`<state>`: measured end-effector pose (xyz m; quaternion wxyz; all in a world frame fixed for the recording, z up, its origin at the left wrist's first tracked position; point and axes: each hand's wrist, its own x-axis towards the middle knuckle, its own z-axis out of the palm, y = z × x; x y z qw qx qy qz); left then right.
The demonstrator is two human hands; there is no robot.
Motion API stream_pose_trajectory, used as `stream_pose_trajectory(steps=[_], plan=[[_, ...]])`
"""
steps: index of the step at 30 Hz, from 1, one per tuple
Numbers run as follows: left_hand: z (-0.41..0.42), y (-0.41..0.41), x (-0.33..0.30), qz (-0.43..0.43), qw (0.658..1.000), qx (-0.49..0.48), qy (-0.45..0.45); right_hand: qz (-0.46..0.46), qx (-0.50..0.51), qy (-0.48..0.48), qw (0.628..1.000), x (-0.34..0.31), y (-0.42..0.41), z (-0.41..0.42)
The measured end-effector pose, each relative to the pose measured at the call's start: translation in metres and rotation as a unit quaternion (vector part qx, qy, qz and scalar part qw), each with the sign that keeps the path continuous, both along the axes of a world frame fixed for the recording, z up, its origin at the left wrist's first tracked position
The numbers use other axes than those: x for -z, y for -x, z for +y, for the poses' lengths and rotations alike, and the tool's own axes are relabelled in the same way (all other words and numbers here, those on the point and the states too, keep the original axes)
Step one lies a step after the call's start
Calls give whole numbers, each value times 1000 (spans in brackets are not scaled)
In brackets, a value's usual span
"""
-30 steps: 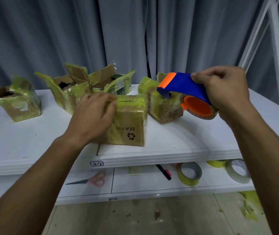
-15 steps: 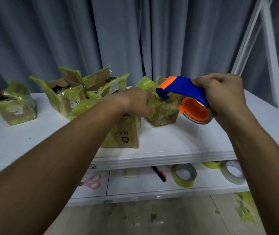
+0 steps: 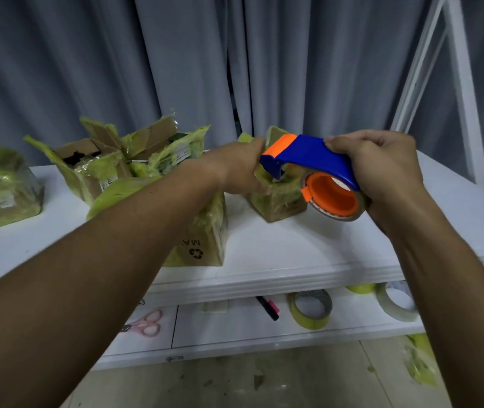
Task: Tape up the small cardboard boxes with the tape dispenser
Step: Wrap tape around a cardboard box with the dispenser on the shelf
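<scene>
The right hand (image 3: 382, 169) has its grip wrapped round the blue-and-orange tape dispenser (image 3: 314, 166); the left hand (image 3: 240, 169) clutches the far small yellow-taped cardboard box (image 3: 279, 198) on the white desk (image 3: 293, 248). Open-flapped boxes (image 3: 96, 163) at left remain unsealed.

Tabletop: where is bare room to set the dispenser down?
Bare white table in front of the far taped box, out to the right end; also between the leftmost box and the crowded open boxes.

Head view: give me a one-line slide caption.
Left hand grips a taped cardboard box on the white table while the right hand holds the tape dispenser above it.
</scene>
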<state>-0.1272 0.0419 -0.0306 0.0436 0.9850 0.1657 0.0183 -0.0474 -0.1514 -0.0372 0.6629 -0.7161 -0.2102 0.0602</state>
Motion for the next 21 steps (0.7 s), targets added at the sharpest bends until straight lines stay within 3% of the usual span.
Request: stream_pose_trajectory(steps=[7, 12, 16, 19, 21], plan=[[0, -19, 6, 18, 998, 4, 67, 12, -9, 16, 1000, 4, -11, -3], [7, -25, 10, 72, 997, -11, -1, -4, 17, -26, 1000, -13, -24, -25], [9, -29, 9, 56, 998, -5, 8, 15, 12, -19, 1000, -8, -28, -31], [7, -16, -7, 45, 997, -59, -2, 26, 7, -23, 999, -8, -25, -28], [4, 6, -19, 59, 989, -109, -77, 27, 3, -28, 999, -10, -23, -27]])
